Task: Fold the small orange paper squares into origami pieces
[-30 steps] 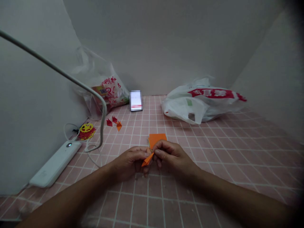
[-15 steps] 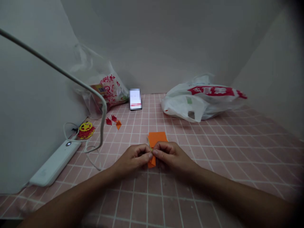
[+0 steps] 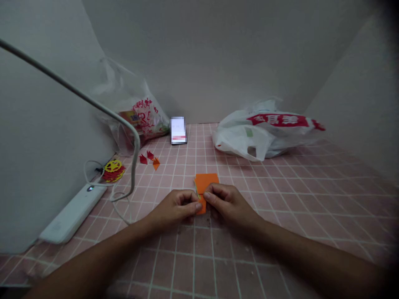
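A small folded piece of orange paper is pinched between my two hands, above the tiled tabletop. My left hand grips its left side between thumb and curled forefinger. From the other side, my right hand closes thumb and fingertips on its upper right edge; some of those fingertips are hidden. Just beyond lies a stack of square orange paper, partly covered by my right hand. Farther left are two small folded red paper pieces and an orange folded paper piece.
A white power strip lies at left beside yellow and red cut-out discs. A grey cable arches across the left. At the back stand a clear plastic bag, a lit phone and a white plastic bag.
My right hand has shifted slightly right and up, opening a small gap between my thumbs. More of the folded orange paper shows between them. The other objects stay put.
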Motion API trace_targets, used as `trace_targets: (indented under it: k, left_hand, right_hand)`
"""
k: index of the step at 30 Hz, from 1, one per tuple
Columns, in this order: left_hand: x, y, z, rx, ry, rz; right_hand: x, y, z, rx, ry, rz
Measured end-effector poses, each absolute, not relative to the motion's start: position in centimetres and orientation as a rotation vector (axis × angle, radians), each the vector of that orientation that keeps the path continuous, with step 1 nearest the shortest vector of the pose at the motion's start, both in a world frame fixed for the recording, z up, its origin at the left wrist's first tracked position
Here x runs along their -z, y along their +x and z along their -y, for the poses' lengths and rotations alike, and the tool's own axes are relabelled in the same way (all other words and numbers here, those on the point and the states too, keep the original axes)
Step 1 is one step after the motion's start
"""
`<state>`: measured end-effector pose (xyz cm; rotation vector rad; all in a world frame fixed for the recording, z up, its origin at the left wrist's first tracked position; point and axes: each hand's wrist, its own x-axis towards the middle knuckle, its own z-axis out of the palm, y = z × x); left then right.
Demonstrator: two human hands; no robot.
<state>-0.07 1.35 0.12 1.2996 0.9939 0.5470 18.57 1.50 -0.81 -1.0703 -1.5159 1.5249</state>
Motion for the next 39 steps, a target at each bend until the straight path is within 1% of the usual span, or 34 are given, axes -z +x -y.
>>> trace_targets:
  k: [4, 11, 15, 19, 28, 39]
  left_hand:
    - [-0.1, -0.2, -1.4, -0.539, 1.315, -0.995]
    - [-0.1, -0.2, -1.4, -0.623, 1.392, -1.026]
    - [0.0, -0.1, -1.4, -0.775, 1.387, -0.961]
    - [-0.1, 0.1, -1.2, -0.913, 1.513, -1.023]
    - [-0.3, 0.1, -0.6, -0.964, 1.831, -1.172]
    - [-0.4, 0.1, -0.4, -0.983, 1.837, -1.174]
  right_hand:
    - [0.9, 18.6, -1.5, -1.567, -1.049, 1.478]
    - [0.8, 18.5, -1.8, -1.746, -1.004, 1.326]
    - [0.8, 18.4, -1.8, -1.728, -1.039, 1.241]
    - [0.7, 18.2, -1.8, -1.73, -1.066, 1.201]
    - [1.0, 18.0, -1.5, -1.776, -1.044, 1.136]
    - [1.0, 17.8, -1.1, -1.789, -0.994, 1.073]
